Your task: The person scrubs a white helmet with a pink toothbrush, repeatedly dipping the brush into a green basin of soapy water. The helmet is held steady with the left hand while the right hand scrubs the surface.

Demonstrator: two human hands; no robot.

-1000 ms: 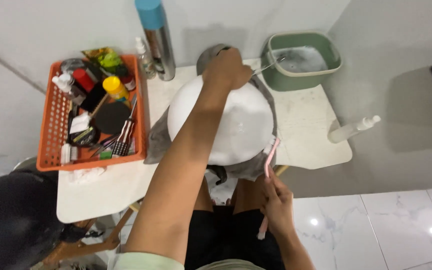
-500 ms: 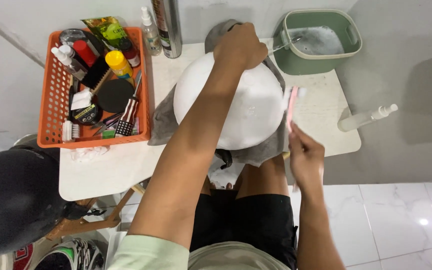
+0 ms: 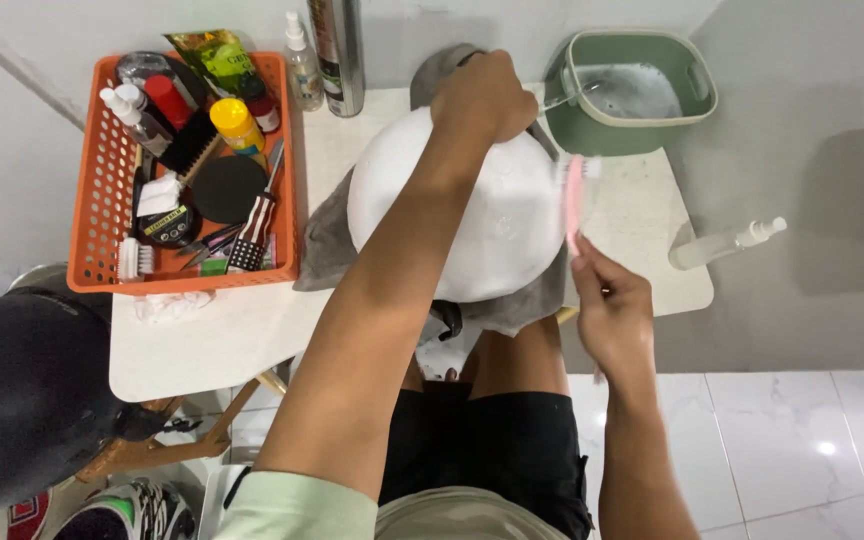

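Note:
A white helmet [image 3: 482, 215] rests on a grey cloth [image 3: 327, 245] on the small white table [image 3: 202, 340]. My left hand [image 3: 482, 95] grips the helmet's far top edge, the arm stretched across its shell. My right hand [image 3: 612, 315] holds a pink toothbrush [image 3: 574, 200] upright, its white bristles against the helmet's right side.
A green tub of soapy water [image 3: 637, 90] stands at the table's back right. An orange basket [image 3: 92, 215] of bottles and brushes sits at the left. A tall metal can [image 3: 340, 55] and a small spray bottle [image 3: 302, 65] stand behind. A clear spray bottle [image 3: 722, 245] lies at right. A black helmet [image 3: 22, 395] is lower left.
My right hand has lifted the pink toothbrush from beside my lap up to the helmet's right side. The left hand keeps its hold on top.

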